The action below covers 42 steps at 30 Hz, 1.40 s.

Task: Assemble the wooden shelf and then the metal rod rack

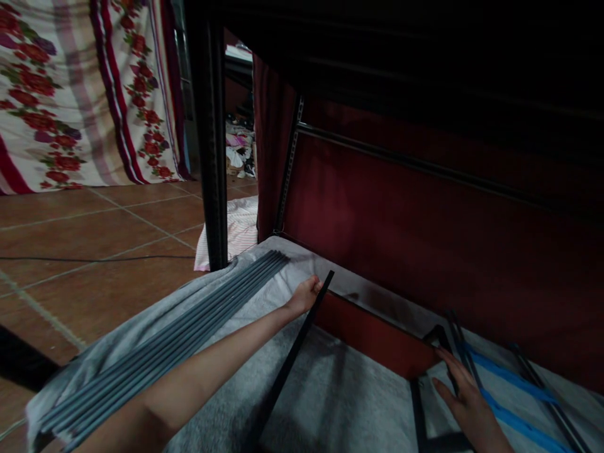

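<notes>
Hands at both ends of a red board point(372, 332).
The left hand point(304, 297) curls beside the far end of a black bar point(301, 340); whether it pinches anything, I cannot tell. The right hand point(465, 399) is spread at the board's right end. Rods point(189, 333) lie left on the cloth point(363, 396).

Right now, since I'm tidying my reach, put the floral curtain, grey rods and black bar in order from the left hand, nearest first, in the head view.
From the left hand:
1. Black bar, right beside the hand.
2. Grey rods, to its left.
3. Floral curtain, far left, in the background.
</notes>
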Available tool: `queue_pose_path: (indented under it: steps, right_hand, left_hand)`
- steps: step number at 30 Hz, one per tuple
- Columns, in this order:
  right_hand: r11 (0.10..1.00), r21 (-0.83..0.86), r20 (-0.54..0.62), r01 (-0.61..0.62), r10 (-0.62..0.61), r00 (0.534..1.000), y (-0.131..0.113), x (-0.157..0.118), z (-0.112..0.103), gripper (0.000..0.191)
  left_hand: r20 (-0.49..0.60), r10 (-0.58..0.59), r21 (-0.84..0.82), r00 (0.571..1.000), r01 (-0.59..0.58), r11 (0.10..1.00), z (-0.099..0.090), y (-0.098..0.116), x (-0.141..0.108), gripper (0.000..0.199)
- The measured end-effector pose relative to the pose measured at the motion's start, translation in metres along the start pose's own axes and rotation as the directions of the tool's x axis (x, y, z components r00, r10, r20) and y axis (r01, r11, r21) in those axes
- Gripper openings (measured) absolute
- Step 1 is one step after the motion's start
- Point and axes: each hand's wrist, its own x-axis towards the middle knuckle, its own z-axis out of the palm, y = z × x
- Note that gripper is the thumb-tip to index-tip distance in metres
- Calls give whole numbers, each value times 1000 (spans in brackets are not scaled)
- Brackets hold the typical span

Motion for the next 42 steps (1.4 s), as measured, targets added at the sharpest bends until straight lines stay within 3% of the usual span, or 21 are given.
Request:
queue_pose_path:
  steps: [6,15,21,28,37,42]
  right_hand:
    - [1000,11,3,18,-18,1000,6,0,1,58]
    - [1000,20,2,-17,17,1000,7,-1,1,58]
    - [995,74,20,-68,66,998,5,-2,-1,58]
    - [996,77,-65,-47,52,997,-12,3,-9,53]
    - [993,89,-4,-76,77,997,10,-2,-1,56]
    - [996,72,7,-47,46,999,8,-2,-1,55]
  left_hand:
    - [40,124,55,992,-126,991,-6,-1,-5,25]
    - [59,198,68,978,-202,977,-4,-7,-5,28]
    - [54,175,24,983,-177,984,-4,-11,-8,31]
    - [107,150,-60,983,-144,988,-9,-17,-14,37]
    - [102,182,-56,978,-177,983,-7,-12,-7,28]
    - [98,194,-54,976,-190,980,-7,-12,-6,25]
